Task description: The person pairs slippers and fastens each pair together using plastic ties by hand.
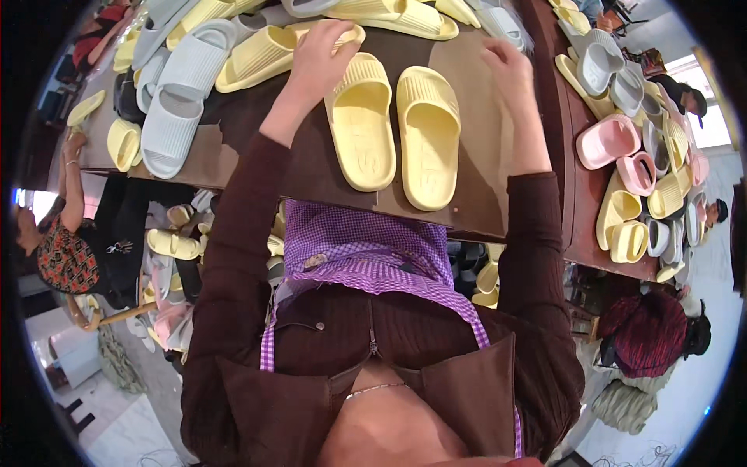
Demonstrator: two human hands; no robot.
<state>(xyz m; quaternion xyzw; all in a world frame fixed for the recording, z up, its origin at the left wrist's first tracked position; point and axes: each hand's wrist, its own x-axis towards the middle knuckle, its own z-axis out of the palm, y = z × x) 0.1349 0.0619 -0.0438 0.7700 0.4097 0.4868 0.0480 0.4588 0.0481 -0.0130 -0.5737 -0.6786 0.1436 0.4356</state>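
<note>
Two pale yellow slide slippers, the left one (372,159) and the right one (429,167), lie side by side on the brown tabletop in front of me, toes pointing away. Beyond them my left hand (320,58) is closed over the heel end of another yellow slide slipper (261,56), which lies crosswise. My right hand (512,74) is raised to the right of the pair, fingers curled in, with nothing visible in them. Nearest to it is a light grey slipper (502,27) at the table's far right.
Grey slippers (175,124) and yellow ones are heaped at the table's left and far side. Another brown table (580,202) on the right bears yellow, grey and pink slippers (608,142). At left, a person (70,241) reaches toward a slipper; another person (646,335) is at right.
</note>
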